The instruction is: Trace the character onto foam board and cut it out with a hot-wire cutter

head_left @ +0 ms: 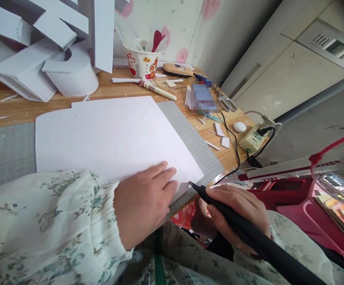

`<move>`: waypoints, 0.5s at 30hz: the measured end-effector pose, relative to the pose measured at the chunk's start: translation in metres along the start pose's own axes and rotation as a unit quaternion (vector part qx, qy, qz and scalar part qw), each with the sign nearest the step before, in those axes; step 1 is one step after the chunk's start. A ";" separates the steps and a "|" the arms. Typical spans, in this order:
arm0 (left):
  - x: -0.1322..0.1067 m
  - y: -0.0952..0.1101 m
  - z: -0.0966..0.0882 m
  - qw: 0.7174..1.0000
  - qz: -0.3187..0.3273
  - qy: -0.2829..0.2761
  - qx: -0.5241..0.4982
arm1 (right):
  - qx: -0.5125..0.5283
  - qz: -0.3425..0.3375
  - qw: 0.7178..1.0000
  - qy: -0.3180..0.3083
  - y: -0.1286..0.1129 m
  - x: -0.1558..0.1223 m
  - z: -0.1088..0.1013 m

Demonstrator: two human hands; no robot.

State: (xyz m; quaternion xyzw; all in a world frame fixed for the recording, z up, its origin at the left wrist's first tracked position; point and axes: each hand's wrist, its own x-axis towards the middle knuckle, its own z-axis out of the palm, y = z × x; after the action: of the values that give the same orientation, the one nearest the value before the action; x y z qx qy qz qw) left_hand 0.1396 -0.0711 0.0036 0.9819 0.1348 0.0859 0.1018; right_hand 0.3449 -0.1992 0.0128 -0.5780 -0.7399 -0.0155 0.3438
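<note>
A large white foam board sheet (pixel 106 134) lies on a grey cutting mat (pixel 195 148) on the wooden desk. My left hand (pixel 145 200) presses flat on the sheet's near right corner, fingers stretched out together. My right hand (pixel 234 215) is closed round a long black cutting tool (pixel 243 229). The tool's tip touches the sheet's near right edge just beside my left fingertips. Both forearms wear floral sleeves.
White foam letter shapes (pixel 41 51) stand at the back left. A paper cup with tools (pixel 142 61), a pen (pixel 158 90), scissors (pixel 228 103), offcuts and a power strip (pixel 251 138) with black cords lie at the right. A red fan (pixel 338 170) stands beyond the desk edge.
</note>
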 end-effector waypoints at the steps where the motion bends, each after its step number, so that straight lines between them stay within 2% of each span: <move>1: 0.000 0.000 0.000 1.000 0.004 0.000 0.003 | -0.003 0.001 1.000 0.000 0.000 -0.001 -0.002; 4: 0.001 0.000 0.001 1.000 0.012 0.003 0.015 | -0.013 0.025 1.000 0.013 0.001 -0.007 -0.010; 8: 0.001 0.002 0.004 1.000 0.006 0.005 0.027 | 0.012 0.111 0.990 0.087 0.006 -0.014 -0.013; 11: 0.000 0.002 0.006 1.000 0.002 0.011 0.021 | 0.055 0.147 0.979 0.130 0.010 -0.008 0.001; 15: 0.000 0.001 0.008 1.000 0.000 0.020 0.002 | 0.113 0.162 0.970 0.146 0.012 0.010 0.030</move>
State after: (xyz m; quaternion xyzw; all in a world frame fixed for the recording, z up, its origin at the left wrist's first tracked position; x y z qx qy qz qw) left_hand 0.1419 -0.0734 -0.0038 0.9801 0.1366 0.1058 0.0974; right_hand 0.3393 -0.1740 -0.0096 -0.6390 -0.5755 0.0395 0.5088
